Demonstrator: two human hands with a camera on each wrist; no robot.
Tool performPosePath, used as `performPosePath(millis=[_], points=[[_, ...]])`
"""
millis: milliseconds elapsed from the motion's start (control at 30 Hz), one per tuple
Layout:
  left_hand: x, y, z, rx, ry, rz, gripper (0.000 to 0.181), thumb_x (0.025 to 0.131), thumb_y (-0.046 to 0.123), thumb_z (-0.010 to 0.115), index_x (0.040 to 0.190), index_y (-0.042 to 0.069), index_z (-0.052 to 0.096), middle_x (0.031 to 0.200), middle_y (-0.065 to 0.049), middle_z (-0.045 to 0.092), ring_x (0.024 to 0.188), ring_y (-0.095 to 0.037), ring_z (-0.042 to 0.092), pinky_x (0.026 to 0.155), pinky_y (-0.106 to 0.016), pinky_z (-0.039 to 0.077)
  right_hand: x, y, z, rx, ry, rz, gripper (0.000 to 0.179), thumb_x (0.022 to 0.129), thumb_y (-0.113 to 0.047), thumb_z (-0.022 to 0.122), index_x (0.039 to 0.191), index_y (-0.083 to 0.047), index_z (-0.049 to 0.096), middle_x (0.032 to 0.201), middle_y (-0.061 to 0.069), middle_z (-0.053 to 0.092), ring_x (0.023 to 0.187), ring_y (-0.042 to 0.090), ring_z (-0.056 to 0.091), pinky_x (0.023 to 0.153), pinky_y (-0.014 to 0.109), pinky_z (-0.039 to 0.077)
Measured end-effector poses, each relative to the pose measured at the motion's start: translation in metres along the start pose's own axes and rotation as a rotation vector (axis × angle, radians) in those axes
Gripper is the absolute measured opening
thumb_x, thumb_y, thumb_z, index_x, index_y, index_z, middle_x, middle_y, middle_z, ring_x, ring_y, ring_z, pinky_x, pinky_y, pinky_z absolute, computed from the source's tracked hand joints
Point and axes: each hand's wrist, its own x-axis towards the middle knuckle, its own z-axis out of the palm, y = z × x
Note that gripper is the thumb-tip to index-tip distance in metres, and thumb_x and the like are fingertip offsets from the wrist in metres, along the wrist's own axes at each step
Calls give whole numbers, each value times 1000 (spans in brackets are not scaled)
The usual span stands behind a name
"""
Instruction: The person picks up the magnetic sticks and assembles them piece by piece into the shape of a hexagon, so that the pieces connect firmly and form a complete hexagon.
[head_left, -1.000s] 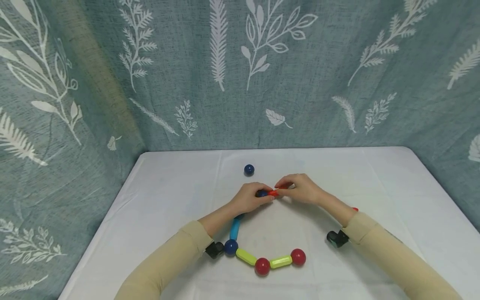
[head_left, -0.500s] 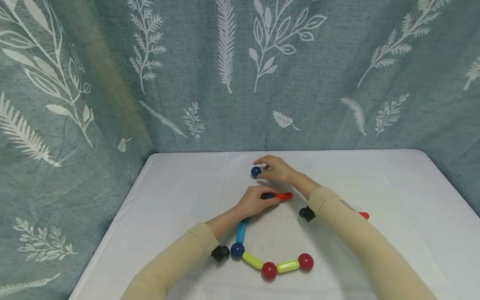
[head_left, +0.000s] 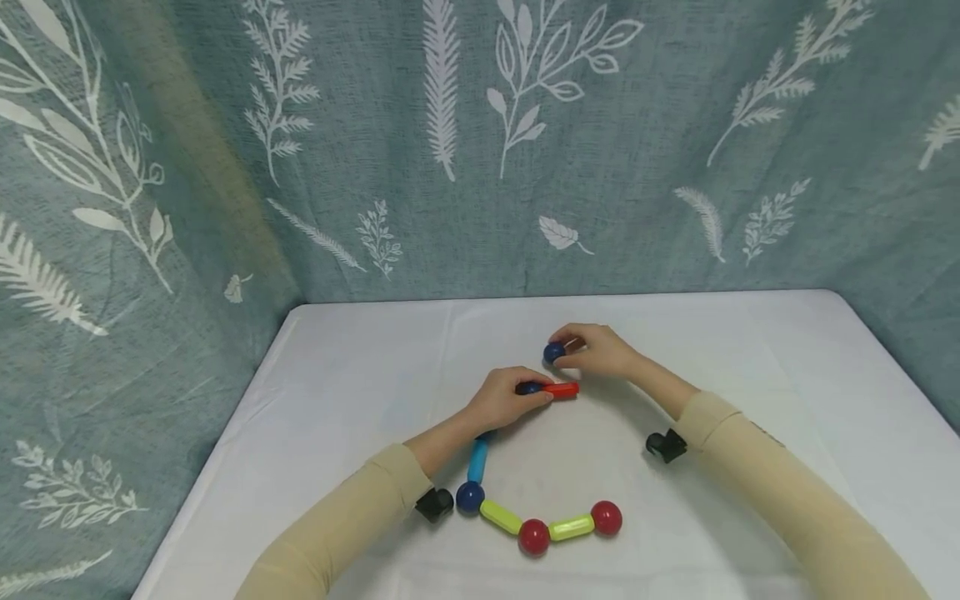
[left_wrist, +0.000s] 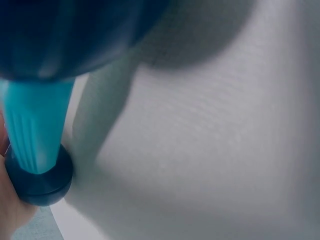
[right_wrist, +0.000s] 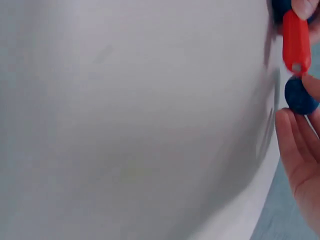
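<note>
My left hand (head_left: 501, 396) pinches a dark blue ball (head_left: 529, 387) from a ball-and-rod building set. A red rod (head_left: 564, 390) sticks out to the right of that ball. Between the fingertips of my right hand (head_left: 596, 350) is another blue ball (head_left: 553, 352), held just behind the rod. The right wrist view shows this ball (right_wrist: 299, 95) close to the rod's grey-tipped free end; whether they touch I cannot tell. Down from the left hand runs a light blue rod (head_left: 477, 461), joined to a blue ball (head_left: 470, 497). The left wrist view has this rod (left_wrist: 37, 120) between two blue balls.
The chain continues along the front with a yellow-green rod (head_left: 501, 517), a red ball (head_left: 534, 537), a second yellow-green rod (head_left: 572, 527) and a red end ball (head_left: 607, 517). A white cloth (head_left: 360, 358) covers the table. Behind hangs a leaf-patterned curtain (head_left: 465, 250).
My right hand left the red rod, reached back to the lone blue ball, took hold of it and brought it right and nearer the rod. The left hand kept its hold.
</note>
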Motion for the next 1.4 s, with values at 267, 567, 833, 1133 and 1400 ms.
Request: performPosePath(millis=[267,567,833,1133,1400], points=[[-4,0,-3,4,-3,-12,26,92,20,68,116,11,71,116,-6,68,112,-22,60,98,-40,44,-53,21,-9,28,-22,-29,36,90,-17,71,123,-5,63,116,12,65,105,27,62,91,43,50],[-4,-3,-2,-18,4,-9,26,93,21,68,116,11,71,117,-7,67,112,-23,59,98,-41,44,-68,21,1,106,-18,-15,36,90,-19,71,123,-7,63,115,7,66,104,23,62,86,38,50],[-2,0,-1,30,-27,8,26,92,19,69,116,9,70,115,-7,68,111,-23,59,98,-40,44,-69,22,4,125,-7,7,36,89,-16,71,123,-5,63,113,8,66,104,24,61,87,39,50],[22,35,-7,305,-254,61,34,91,25,70,121,8,67,108,-5,67,93,-16,60,81,-29,47,-72,23,1,113,11,9,38,87,-15,74,121,-4,64,102,4,66,96,19,61,82,31,50],[36,46,7,306,-292,70,42,91,24,70,130,12,61,108,-7,67,91,-16,59,74,-25,45,-94,29,-20,24,26,12,31,90,-18,71,117,-5,66,100,1,67,90,14,60,82,32,51]])
